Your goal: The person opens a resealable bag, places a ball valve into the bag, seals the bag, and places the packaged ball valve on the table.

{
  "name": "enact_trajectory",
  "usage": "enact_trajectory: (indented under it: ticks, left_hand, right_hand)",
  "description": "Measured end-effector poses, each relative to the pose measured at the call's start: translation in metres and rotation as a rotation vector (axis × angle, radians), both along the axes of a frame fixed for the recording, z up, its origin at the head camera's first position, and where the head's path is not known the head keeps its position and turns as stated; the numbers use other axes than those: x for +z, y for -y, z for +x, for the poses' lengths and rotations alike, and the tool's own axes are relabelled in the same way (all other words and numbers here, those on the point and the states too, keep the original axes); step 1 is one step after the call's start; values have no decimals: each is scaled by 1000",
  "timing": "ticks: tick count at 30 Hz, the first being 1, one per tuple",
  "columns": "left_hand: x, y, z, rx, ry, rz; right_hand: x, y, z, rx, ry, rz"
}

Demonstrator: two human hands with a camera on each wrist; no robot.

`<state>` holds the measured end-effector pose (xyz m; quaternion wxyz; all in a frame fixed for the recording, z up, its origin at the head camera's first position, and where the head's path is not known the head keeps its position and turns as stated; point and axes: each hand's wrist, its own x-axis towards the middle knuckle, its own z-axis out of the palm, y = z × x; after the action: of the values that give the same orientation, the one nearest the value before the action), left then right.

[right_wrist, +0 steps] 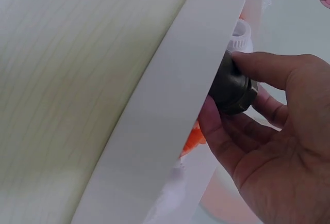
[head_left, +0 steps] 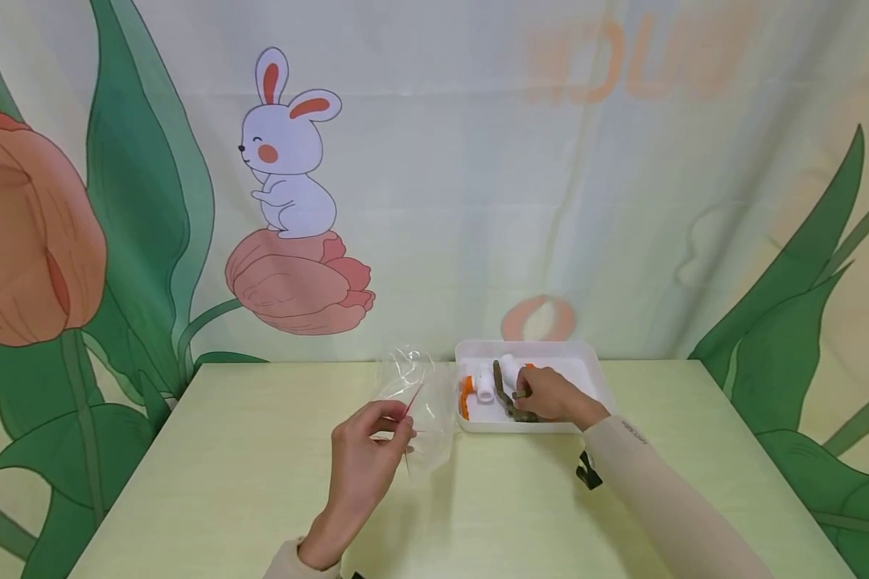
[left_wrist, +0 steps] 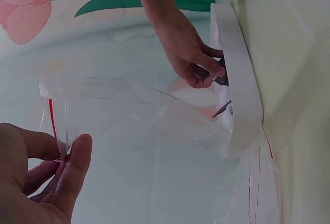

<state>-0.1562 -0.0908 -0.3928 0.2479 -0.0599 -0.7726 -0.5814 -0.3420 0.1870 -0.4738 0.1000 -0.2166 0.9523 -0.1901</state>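
My left hand (head_left: pixel 365 450) pinches the edge of a clear plastic zip bag (head_left: pixel 434 418) between thumb and fingers, at its red stripe. The bag hangs just left of a white tray (head_left: pixel 485 428). Over the tray's front wall, my right hand (head_left: pixel 553 394) holds a dark fitting (right_wrist: pixel 229 87) with a hex end, thumb and fingers around it. The tray wall hides its lower part. Beside it in the tray lie a long dark piece (head_left: pixel 502 386), a white plastic pipe fitting (head_left: pixel 483 386) and an orange part (head_left: pixel 465 402).
Clear film with red lines (left_wrist: pixel 263 182) hangs by the tray in the left wrist view; I cannot tell if it is the same bag. The pale table (head_left: pixel 246 482) ends at a printed curtain (head_left: pixel 434 201) behind the tray. A black clip (head_left: pixel 588 473) shows under the right sleeve.
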Motion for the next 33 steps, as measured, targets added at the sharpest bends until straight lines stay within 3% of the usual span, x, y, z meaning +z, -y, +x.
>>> enact_trajectory:
  ticks: [3, 8, 11, 17, 23, 33]
  left_hand:
    - [1, 0, 1, -5, 1, 3]
    - [-1, 0, 1, 0, 3, 2]
    - [-10, 2, -5, 3, -4, 3]
    - [-28, 8, -14, -13, -44, 12]
    - [-28, 9, -13, -38, -57, 30]
    - [-23, 10, -9, -24, -57, 47]
  right_hand:
    - [1, -1, 0, -12, 3, -18]
    - [7, -2, 1, 49, -56, -2]
    - [9, -4, 1, 73, -89, 11]
    - [11, -8, 3, 36, -108, 4]
    - [22, -11, 12, -10, -121, -69]
    - [50, -18, 34, -35, -161, -221]
